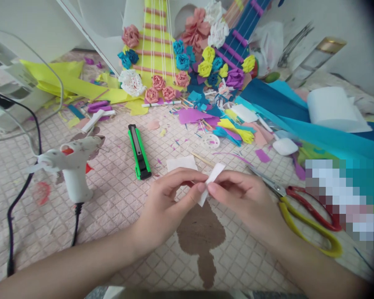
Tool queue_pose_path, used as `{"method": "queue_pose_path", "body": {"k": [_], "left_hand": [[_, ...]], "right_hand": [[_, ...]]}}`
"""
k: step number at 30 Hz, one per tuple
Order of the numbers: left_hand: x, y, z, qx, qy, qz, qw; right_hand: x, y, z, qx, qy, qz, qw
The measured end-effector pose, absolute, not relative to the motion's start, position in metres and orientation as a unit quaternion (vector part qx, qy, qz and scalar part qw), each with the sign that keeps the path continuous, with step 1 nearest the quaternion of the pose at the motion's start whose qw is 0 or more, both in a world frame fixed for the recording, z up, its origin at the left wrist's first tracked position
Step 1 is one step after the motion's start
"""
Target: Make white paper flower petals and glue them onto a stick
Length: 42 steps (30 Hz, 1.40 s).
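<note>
Between my two hands is a narrow folded strip of white paper, tilted, with its upper end sticking up past my fingers. My left hand pinches it from the left with thumb and forefinger. From the other side, my right hand pinches the same strip. A flat white paper piece lies on the cloth just behind my left hand, partly covered by it. Under the hands, a worn brown patch shows in the tablecloth. Scissors with red and yellow handles lie beside my right hand.
A green box cutter and a white glue gun with a black cord are on the left. Paper scraps litter the middle. Behind stand yellow and blue guitar shapes with paper flowers. A white roll sits right.
</note>
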<state>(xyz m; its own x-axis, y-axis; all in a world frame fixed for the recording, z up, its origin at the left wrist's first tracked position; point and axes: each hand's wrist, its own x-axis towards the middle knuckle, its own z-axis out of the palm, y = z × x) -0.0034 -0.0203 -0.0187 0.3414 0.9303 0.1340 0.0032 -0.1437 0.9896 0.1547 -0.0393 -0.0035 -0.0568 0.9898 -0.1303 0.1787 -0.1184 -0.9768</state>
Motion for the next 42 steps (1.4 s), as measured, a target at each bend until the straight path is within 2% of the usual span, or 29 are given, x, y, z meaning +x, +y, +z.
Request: {"method": "queue_pose_path", "body": {"k": [13, 24, 34, 42], "left_hand": [[-0.0018, -0.0211, -0.0197, 0.564, 0.397, 0.417, 0.592], [-0.0025, -0.0216, -0.0179, 0.546, 0.406, 0.424, 0.598], [-0.0028, -0.0213, -0.0194, 0.549, 0.412, 0.418, 0.595], [-0.0019, -0.0214, -0.0183, 0.544, 0.382, 0.426, 0.614]], "right_hand": [[0.1566, -0.0393, -0.0015, -0.572, -0.532, 0.488, 0.39], [0.157, -0.0392, -0.0014, -0.552, -0.523, 0.508, 0.404], [0.1563, -0.0406, 0.0019, -0.573, -0.548, 0.482, 0.373], [0.1527, -0.0443, 0.0041, -0.558, -0.55, 0.519, 0.342]]}}
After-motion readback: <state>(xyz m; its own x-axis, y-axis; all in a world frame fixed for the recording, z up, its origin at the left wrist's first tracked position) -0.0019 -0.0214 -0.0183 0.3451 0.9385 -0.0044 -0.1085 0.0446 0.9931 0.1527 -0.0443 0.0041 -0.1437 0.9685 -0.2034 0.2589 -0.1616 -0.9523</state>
